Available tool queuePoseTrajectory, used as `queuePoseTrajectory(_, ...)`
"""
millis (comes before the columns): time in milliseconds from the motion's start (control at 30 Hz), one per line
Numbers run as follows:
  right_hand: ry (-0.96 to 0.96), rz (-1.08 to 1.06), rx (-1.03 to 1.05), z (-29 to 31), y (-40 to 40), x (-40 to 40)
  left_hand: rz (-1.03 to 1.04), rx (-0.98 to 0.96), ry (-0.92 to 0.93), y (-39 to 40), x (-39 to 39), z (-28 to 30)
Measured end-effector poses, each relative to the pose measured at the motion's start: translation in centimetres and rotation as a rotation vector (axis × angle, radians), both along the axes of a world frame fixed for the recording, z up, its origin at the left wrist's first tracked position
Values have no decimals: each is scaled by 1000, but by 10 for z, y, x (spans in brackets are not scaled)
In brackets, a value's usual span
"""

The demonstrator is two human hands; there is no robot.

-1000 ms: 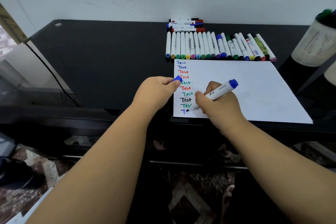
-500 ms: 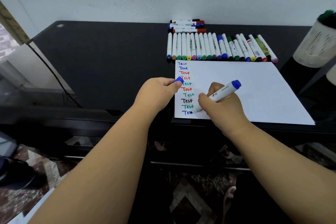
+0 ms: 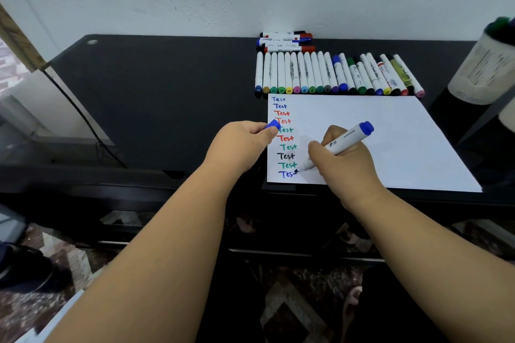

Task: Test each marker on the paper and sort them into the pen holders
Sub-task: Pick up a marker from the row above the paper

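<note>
right hand [image 3: 344,164] writing, blue marker [image 3: 338,145], paper [image 3: 390,147]

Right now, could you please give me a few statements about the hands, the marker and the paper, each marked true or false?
1. The right hand holds a blue marker with its tip on the paper. True.
2. The left hand is empty. False: it pinches a blue cap.
3. The words run down the paper's left edge. True.
4. The row of markers lies on the paper. False: it lies on the desk, behind the paper.
</note>
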State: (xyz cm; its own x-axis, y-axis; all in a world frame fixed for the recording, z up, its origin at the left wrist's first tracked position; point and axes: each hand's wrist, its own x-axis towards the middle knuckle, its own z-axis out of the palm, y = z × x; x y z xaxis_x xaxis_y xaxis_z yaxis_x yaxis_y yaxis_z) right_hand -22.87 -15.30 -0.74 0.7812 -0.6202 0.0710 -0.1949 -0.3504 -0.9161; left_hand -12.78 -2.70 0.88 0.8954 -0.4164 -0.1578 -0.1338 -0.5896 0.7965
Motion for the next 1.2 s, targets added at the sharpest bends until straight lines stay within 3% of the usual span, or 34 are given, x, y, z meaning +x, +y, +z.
queuePoseTrajectory(233,34,12,48,3,-1,-1,-16,-43,27,2,-4,1)
queuePoseTrajectory(633,-252,-157,659,28,-31,2,-169,-56,28,1,-11,12)
queuePoseTrajectory(833,-208,-90,603,27,-30,3,-272,-36,13,-5,-20,18)
queuePoseTrajectory(1200,-219,3,587,31,-27,4,-240,-89,20,-7,-21,19)
